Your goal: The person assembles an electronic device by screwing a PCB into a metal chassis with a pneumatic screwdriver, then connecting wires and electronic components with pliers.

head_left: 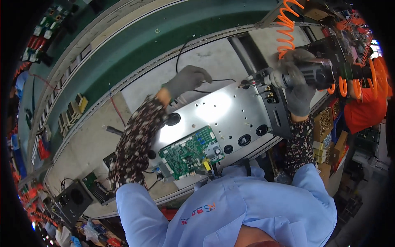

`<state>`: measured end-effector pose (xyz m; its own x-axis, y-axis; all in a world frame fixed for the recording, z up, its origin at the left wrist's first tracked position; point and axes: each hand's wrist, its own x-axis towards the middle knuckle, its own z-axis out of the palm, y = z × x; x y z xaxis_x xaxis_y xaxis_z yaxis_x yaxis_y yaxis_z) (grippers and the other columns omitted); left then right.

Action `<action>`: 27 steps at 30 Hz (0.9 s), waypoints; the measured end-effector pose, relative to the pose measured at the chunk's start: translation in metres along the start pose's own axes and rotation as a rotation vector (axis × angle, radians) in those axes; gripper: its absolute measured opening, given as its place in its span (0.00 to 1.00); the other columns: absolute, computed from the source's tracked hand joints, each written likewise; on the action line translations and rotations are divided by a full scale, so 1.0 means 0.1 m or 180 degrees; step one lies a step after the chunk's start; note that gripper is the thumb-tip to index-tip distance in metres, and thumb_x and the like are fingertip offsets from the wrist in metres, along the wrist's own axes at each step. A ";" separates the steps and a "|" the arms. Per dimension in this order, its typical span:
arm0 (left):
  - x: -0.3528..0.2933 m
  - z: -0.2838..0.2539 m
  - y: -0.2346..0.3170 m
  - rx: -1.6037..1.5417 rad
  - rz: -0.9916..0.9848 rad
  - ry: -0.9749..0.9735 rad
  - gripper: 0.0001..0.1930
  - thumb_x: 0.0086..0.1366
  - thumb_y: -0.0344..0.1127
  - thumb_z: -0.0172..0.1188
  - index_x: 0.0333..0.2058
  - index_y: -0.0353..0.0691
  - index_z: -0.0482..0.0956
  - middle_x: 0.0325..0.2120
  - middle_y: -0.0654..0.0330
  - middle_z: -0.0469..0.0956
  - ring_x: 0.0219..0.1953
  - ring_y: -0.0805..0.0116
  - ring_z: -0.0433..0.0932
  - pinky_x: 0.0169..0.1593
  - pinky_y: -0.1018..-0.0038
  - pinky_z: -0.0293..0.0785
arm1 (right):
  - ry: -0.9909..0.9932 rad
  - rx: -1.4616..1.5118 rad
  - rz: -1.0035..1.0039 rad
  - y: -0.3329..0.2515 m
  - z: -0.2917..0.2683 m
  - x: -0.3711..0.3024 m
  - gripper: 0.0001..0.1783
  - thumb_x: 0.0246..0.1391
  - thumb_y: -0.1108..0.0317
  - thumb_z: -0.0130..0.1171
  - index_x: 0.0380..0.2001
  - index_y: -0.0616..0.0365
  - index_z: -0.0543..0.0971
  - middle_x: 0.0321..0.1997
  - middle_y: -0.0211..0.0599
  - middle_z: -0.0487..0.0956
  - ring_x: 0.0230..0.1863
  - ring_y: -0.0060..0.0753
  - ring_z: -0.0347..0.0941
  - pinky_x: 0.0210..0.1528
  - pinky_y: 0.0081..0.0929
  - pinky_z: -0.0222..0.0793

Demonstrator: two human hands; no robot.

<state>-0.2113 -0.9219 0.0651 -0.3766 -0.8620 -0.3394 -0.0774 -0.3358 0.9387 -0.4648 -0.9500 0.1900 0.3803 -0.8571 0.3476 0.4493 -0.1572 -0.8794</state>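
My left hand (187,80), in a grey glove, has its fingers pinched on a thin black cable (224,80) above the far edge of a silver metal plate (214,109). My right hand (298,88), also gloved, is wrapped round a dark power screwdriver (320,74). The tool lies nearly level, its bit pointing left toward the plate's far right corner. Beneath it a black bracket (273,109) stands along the plate's right end. A green circuit board (191,152) sits on the near left part of the plate, which has several round holes.
An orange coiled hose (286,31) hangs at the upper right. Boxes of small screws (325,123) stand right of my right arm. A person in a red shirt (366,113) is farther right. A black fan unit (75,199) lies at the lower left, and a green conveyor (173,31) runs behind.
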 end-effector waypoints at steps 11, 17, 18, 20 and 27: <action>0.57 0.40 -0.53 -0.0501 0.0476 -0.0959 0.09 0.48 0.26 0.53 0.30 0.31 0.77 0.25 0.59 0.76 0.26 0.78 0.70 0.30 0.80 0.66 | 0.0351 -0.0525 -0.0176 0.10 -0.14 -0.01 0.19 0.48 0.73 0.44 0.46 0.59 0.61 0.35 0.38 0.65 0.31 0.30 0.62 0.39 0.30 0.64; 0.61 0.41 -0.55 -0.0849 -0.0009 -0.0920 0.11 0.49 0.27 0.52 0.32 0.29 0.77 0.25 0.58 0.76 0.27 0.77 0.71 0.33 0.80 0.68 | -0.0056 0.0581 0.0275 0.05 -0.08 0.03 0.20 0.46 0.78 0.50 0.45 0.58 0.61 0.41 0.42 0.66 0.33 0.33 0.67 0.37 0.28 0.66; 0.61 0.41 -0.55 -0.0842 -0.0003 -0.0923 0.11 0.49 0.27 0.52 0.32 0.29 0.77 0.25 0.58 0.76 0.27 0.77 0.71 0.33 0.80 0.68 | 0.0183 0.0139 0.0164 0.06 -0.05 0.00 0.21 0.47 0.75 0.50 0.46 0.58 0.61 0.43 0.42 0.65 0.37 0.34 0.66 0.39 0.28 0.66; 0.58 0.41 -0.44 -0.0621 0.0244 -0.0813 0.15 0.45 0.25 0.46 0.32 0.22 0.74 0.29 0.53 0.76 0.26 0.74 0.71 0.31 0.81 0.68 | 0.0451 -0.0298 0.0067 0.10 -0.13 -0.04 0.21 0.48 0.73 0.50 0.47 0.58 0.60 0.45 0.42 0.63 0.40 0.36 0.66 0.42 0.29 0.66; 0.60 0.35 -0.59 -0.0682 0.0334 -0.1042 0.12 0.49 0.28 0.53 0.33 0.29 0.76 0.29 0.54 0.77 0.29 0.73 0.72 0.36 0.78 0.69 | 0.0152 -0.0100 0.0572 0.11 0.03 0.10 0.22 0.42 0.77 0.50 0.44 0.57 0.62 0.36 0.37 0.64 0.34 0.27 0.62 0.35 0.22 0.63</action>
<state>-0.2619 -0.9404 -0.0080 -0.6490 -0.7408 -0.1730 0.1582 -0.3538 0.9218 -0.4535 -0.9583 0.1852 0.4131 -0.8949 0.1687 0.3518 -0.0140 -0.9360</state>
